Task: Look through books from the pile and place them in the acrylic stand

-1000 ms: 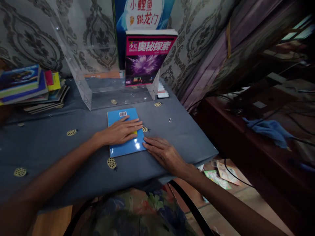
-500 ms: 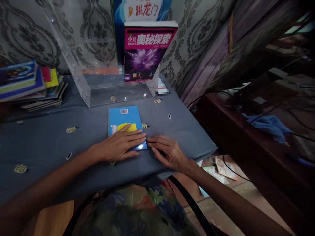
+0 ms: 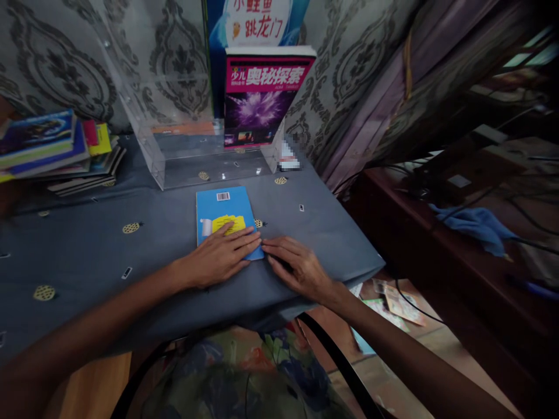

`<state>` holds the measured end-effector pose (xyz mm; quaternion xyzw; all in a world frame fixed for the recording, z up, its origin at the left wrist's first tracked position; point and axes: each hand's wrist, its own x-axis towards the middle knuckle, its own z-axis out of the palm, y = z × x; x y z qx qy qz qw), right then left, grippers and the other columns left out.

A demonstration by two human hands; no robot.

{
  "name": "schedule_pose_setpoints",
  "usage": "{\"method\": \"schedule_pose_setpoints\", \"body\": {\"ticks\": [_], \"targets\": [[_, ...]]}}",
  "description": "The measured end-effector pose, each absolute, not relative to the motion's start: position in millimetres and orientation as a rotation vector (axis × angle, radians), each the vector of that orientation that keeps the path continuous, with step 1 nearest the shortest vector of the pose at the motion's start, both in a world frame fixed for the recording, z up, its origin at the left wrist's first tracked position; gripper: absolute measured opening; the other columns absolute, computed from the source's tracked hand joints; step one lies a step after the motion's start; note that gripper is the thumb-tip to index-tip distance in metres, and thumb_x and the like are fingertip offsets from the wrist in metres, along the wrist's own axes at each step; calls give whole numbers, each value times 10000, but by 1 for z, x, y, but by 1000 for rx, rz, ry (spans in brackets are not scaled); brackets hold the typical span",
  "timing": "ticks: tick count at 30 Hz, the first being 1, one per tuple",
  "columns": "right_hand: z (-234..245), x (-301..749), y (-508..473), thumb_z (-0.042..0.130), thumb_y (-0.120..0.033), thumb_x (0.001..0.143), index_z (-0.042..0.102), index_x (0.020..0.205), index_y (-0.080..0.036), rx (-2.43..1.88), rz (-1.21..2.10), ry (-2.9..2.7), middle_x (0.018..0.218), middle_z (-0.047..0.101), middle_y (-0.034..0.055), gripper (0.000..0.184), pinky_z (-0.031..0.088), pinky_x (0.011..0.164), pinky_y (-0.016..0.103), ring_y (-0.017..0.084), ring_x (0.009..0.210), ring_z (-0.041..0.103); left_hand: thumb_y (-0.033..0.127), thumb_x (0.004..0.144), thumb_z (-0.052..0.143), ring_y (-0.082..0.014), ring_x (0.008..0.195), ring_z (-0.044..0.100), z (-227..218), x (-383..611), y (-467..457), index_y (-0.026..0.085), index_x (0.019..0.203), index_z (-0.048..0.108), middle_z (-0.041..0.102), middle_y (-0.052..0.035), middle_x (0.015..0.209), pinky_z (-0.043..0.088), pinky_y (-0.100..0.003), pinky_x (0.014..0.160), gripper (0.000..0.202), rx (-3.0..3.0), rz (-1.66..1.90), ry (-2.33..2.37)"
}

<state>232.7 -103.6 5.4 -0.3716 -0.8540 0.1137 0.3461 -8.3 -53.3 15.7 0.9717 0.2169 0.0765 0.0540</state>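
Note:
A small blue book lies flat on the cloth-covered table in front of me, with a barcode and a yellow patch showing on its cover. Across its lower half rests my left hand, fingers stretched out and palm down. My right hand is at the book's lower right edge, its fingers loosely curved and the thumb apart from them. Its fingertips meet or nearly meet the book and my left fingertips; nothing shows in its grasp.
Beyond the book stands a clear acrylic rack, holding a magenta book in front of a taller blue book. Stacked books lie at the left. A dark cabinet with cables and a blue cloth is at the right.
The view has shifted slightly. My left thumb has drawn in closer to its fingers, and the blue book's lower edge sits slightly farther from me. My right hand has hardly moved.

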Motion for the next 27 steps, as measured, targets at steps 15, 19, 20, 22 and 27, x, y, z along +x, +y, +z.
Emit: {"method": "schedule_pose_setpoints", "body": {"ticks": [15,19,20,22,27], "targets": [[5,235,-102,450,-179,983,574,1339,-213,-1138,330,-2158,1226,687,104,378,557,976,436,222,1148,641,243,1037,409,-242,1354,488,9,7,-45,266,1347,555,574,-67,1424,412,-445,1057,343,3112,414,769],[3,235,-101,437,-193,991,564,1366,-213,-1111,278,-2244,1287,656,117,396,545,995,463,238,1182,622,209,1027,419,-227,1160,599,13,7,-49,212,1270,598,661,-103,1227,467,-384,946,301,3209,436,703],[2,235,-101,436,-193,991,569,1362,-204,-1101,242,-2271,1297,651,124,395,544,994,471,245,1184,620,209,1028,414,-223,1116,612,14,7,-51,196,1260,599,670,-108,1191,473,-376,924,297,3228,419,698],[0,234,-101,436,-189,988,587,1343,-180,-1098,159,-2319,1305,649,140,386,545,986,486,264,1186,618,198,1028,400,-224,1085,615,15,5,-58,162,1272,586,676,-121,1164,473,-369,905,308,3255,382,705],[-3,232,-101,439,-196,990,611,1313,-170,-1159,51,-2387,1314,654,140,367,555,955,496,287,1208,607,130,1008,376,-241,1163,585,14,-13,-81,93,1319,547,661,-154,1235,460,-375,925,357,3270,359,824]]}}
